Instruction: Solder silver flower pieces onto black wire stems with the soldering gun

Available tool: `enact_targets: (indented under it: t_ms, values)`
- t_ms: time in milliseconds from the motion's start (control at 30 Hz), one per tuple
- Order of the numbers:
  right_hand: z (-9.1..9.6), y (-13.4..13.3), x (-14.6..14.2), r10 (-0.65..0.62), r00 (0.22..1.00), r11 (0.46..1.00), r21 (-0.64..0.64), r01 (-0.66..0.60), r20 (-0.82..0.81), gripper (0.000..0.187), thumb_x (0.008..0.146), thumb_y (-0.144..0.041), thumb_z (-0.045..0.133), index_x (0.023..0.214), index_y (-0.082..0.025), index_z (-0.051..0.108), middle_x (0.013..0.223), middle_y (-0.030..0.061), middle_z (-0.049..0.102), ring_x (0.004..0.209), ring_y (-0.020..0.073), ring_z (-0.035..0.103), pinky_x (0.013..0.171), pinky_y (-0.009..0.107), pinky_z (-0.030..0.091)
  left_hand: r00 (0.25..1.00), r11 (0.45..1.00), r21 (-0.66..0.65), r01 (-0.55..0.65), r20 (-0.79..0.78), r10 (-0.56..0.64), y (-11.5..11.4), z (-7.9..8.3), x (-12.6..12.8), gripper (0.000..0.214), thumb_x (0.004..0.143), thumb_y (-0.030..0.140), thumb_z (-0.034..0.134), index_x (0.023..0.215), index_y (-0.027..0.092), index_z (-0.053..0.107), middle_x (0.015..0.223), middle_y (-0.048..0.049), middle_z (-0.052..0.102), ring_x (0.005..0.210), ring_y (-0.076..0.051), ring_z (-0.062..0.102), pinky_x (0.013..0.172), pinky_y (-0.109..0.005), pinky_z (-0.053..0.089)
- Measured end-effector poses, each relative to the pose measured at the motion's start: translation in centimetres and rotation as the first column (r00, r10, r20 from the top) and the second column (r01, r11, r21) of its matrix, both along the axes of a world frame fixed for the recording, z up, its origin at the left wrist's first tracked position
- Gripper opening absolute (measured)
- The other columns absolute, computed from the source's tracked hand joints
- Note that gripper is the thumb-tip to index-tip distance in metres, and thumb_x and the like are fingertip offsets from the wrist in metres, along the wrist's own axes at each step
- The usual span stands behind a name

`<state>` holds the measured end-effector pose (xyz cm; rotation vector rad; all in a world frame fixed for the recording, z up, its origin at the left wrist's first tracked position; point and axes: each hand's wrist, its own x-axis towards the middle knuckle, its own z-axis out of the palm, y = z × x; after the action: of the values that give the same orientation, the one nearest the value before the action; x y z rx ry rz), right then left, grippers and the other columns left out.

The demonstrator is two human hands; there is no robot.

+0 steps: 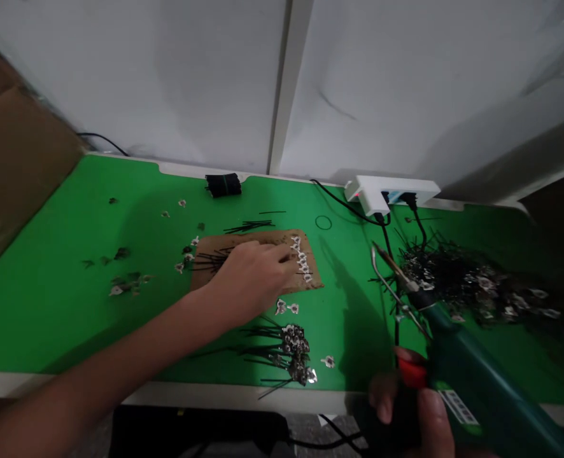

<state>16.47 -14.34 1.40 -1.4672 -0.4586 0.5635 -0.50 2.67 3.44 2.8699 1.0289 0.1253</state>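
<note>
My left hand (pixel 256 273) rests over a brown cardboard piece (pixel 313 273), its fingers bent together near a row of small silver metal tabs (pixel 302 257) on the right side. Whatever the fingertips pinch is hidden. Short black wires (pixel 210 261) stick out from beneath this hand on the cardboard. In my right hand (pixel 430 413), at the lower right, is a dark green soldering gun (pixel 482 375) with a red trigger (pixel 410 369). Its tip (pixel 382 251) points up and left, above the green mat and apart from the tabs. A bent metal tube runs beside the tip.
Wires with tabs on their ends (pixel 294 350) lie in front of the cardboard. A larger tangled heap (pixel 473 280) is at right. A white power strip (pixel 396 191) with plugs, a black bundle (pixel 223 184), loose tabs (pixel 126 284) and a cardboard box (pixel 19 146) surround the work.
</note>
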Motion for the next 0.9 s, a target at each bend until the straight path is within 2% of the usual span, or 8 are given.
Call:
enact_targets:
  t_ms: [167,400,633,733,900]
  values:
    - [-0.4,1.1,0.8,0.082,0.995,0.995,0.064,-0.079,-0.058,0.014,0.087,-0.036,0.066,0.095,-0.028,0.073,0.055,-0.0011,0.057,0.043,0.0152,0.044,0.043,0.029,0.037,0.991,0.985,0.142,0.099,0.075,-0.111,-0.2,-1.2,-0.3,0.014,0.096,0.017,0.057,0.093,0.020,0.070,0.095,-0.0024,0.071,0.079,-0.017,0.066,0.062,-0.029,0.041]
    - [-0.9,0.8,1.2,0.173,0.981,0.978,0.135,-0.160,-0.086,0.017,0.092,-0.030,0.061,0.100,-0.022,0.073,0.055,-0.0003,0.058,0.042,0.0134,0.046,0.041,0.026,0.036,0.977,0.950,0.309,0.052,0.181,-0.112,-0.5,-2.3,-0.4,0.023,0.099,0.017,0.051,0.089,0.021,0.071,0.087,0.0000,0.069,0.066,-0.013,0.058,0.058,-0.028,0.037]
    - [-1.0,0.6,1.1,0.196,0.977,0.964,0.197,-0.176,-0.086,0.020,0.097,-0.024,0.053,0.107,-0.019,0.070,0.054,0.0000,0.058,0.045,0.0131,0.047,0.043,0.025,0.037,0.975,0.943,0.329,0.051,0.186,-0.118,-0.4,-2.7,-0.3,0.019,0.098,0.019,0.054,0.089,0.020,0.072,0.084,-0.0002,0.069,0.064,-0.015,0.058,0.057,-0.029,0.037]
    - [-0.9,0.6,1.0,0.200,0.976,0.961,0.209,-0.179,-0.085,0.022,0.099,-0.022,0.049,0.107,-0.021,0.070,0.053,-0.0004,0.057,0.045,0.0133,0.047,0.043,0.025,0.035,0.975,0.946,0.319,0.064,0.180,-0.126,-0.6,-2.6,-0.3,0.019,0.098,0.020,0.055,0.089,0.020,0.071,0.083,-0.0005,0.068,0.063,-0.015,0.057,0.056,-0.030,0.038]
    - [-1.2,0.7,1.3,0.259,0.965,0.945,0.218,-0.243,-0.048,0.027,0.100,-0.024,0.048,0.111,-0.020,0.071,0.053,0.0010,0.058,0.045,0.0138,0.047,0.044,0.026,0.037,0.970,0.955,0.288,0.073,0.200,-0.135,-1.0,-2.3,-0.5,0.021,0.098,0.020,0.053,0.087,0.020,0.071,0.082,-0.0007,0.068,0.064,-0.016,0.057,0.057,-0.031,0.038]
